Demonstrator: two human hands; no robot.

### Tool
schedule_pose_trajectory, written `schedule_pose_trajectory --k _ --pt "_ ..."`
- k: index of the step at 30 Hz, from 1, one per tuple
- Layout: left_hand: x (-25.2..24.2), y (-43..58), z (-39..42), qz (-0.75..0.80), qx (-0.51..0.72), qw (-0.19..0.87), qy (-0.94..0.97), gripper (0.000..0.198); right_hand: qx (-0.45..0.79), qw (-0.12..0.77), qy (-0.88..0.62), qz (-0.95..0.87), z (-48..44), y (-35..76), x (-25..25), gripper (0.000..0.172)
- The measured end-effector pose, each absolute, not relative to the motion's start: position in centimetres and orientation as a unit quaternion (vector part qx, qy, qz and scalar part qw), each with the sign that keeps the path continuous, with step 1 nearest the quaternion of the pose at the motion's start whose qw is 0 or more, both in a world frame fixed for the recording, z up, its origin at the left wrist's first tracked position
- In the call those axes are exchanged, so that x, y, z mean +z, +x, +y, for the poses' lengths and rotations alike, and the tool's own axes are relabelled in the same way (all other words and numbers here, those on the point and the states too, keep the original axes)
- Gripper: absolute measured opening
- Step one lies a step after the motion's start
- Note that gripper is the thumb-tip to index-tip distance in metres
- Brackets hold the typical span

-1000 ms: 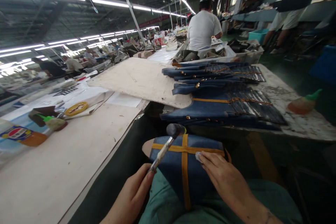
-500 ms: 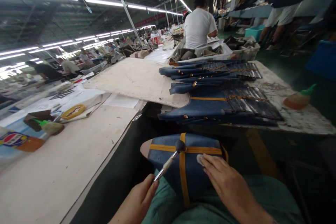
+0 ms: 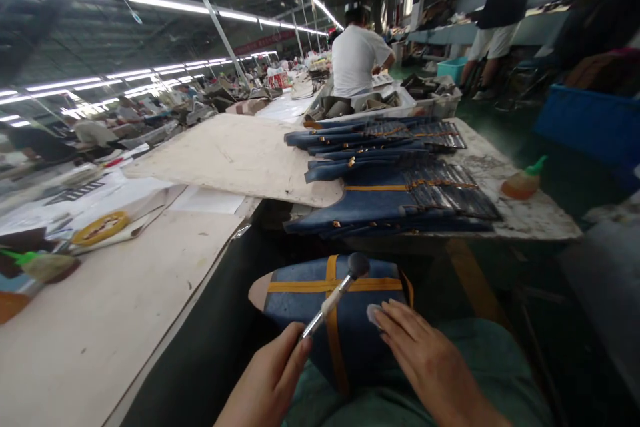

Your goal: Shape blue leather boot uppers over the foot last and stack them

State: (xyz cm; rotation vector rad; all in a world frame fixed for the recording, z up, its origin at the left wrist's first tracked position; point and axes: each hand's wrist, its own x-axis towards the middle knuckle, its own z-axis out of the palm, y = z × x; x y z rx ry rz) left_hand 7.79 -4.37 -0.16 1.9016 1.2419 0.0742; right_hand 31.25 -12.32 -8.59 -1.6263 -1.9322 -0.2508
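My left hand (image 3: 273, 370) is wrapped round the metal handle of a small hammer (image 3: 327, 307), whose dark round head is over the blue leather piece (image 3: 303, 317). Crossed yellow-orange straps run over this piece, and it lies above my lap with a pale rounded end at its left. On its right part rests my right hand (image 3: 425, 353), fingers together, with a small whitish pad (image 3: 373, 313) under the fingertips. What the pad is made of is unclear. Whether the hammer head touches the leather I cannot tell.
Stacked blue leather pieces (image 3: 375, 200) with straps and metal fittings cover the bench ahead. A green-tipped glue bottle (image 3: 523, 181) stands on its right. Left is a pale worktable (image 3: 125, 293) with a yellow oval object (image 3: 100, 228). A person in white (image 3: 357, 60) sits beyond.
The hammer head has shifted right along the leather from the strap crossing. My right hand stays on the leather with the pad. The whole view has turned slightly to the right.
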Motion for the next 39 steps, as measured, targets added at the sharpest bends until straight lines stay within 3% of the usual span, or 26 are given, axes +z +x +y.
schedule_pose_trajectory --k 5,22,32,36,39 --pt "-0.1 11.3 -3.7 0.467 -0.039 0.362 0.806 0.031 -0.081 0.311 -0.625 -0.711 -12.7 31.3 -8.3 0.034" --pt "0.1 13.2 -3.4 0.434 -0.069 0.283 0.852 0.027 -0.068 0.309 -0.631 -0.708 -12.9 31.2 -8.4 0.034" --pt "1.0 9.3 -4.6 0.471 -0.05 0.324 0.819 0.034 -0.147 0.303 -0.563 -0.754 -12.7 32.6 -9.2 0.034" --pt "1.6 6.2 -5.2 0.512 0.038 0.375 0.772 0.036 -0.167 0.29 -0.542 -0.771 -12.7 32.9 -9.6 0.037" --pt "1.0 3.5 -5.5 0.575 0.031 0.35 0.739 0.036 -0.174 0.303 -0.519 -0.78 -12.3 33.1 -9.8 0.037"
